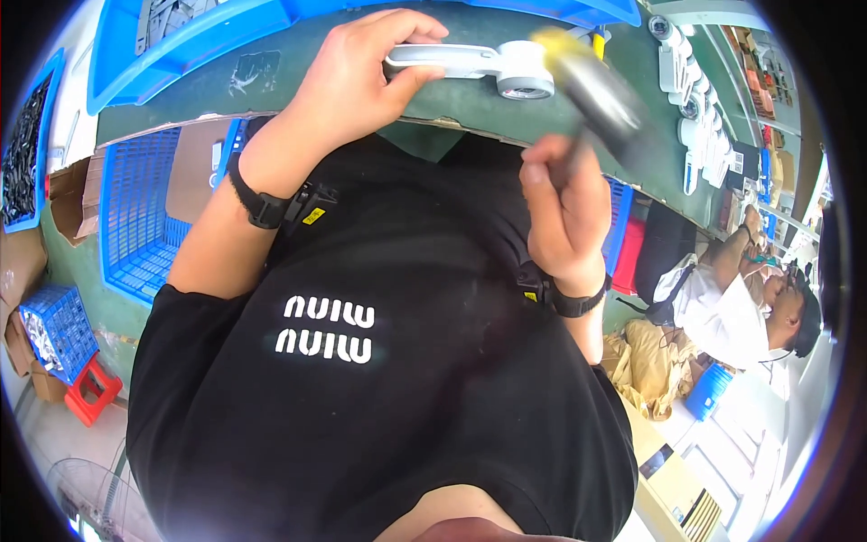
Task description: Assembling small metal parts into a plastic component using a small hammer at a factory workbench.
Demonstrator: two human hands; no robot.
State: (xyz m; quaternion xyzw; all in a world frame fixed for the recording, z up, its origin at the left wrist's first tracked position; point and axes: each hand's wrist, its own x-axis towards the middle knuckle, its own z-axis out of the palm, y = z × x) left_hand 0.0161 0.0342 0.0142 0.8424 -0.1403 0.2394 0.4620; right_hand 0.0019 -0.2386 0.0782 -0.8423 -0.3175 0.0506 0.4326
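White jointed part (pixel 465 61) with round end, over the near side of green table (pixel 199 99) — gripped at its other end between thumb and fingers of left hand (pixel 357 77). In right hand (pixel 571 203), fingers closed on the handle of hammer (pixel 605 98), its head blurred, yellow at one side, just beside the round end; touching or apart, not possible to tell. Farther right, row of similar white parts (pixel 675 68) on the table — at upper left, blue tray (pixel 113 63) with grey pieces (pixel 176 20) inside.

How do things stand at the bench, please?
Left hand gripping white part by one end. Right hand holding blurred hammer beside it; contact unclear. No obstruction seen between them.
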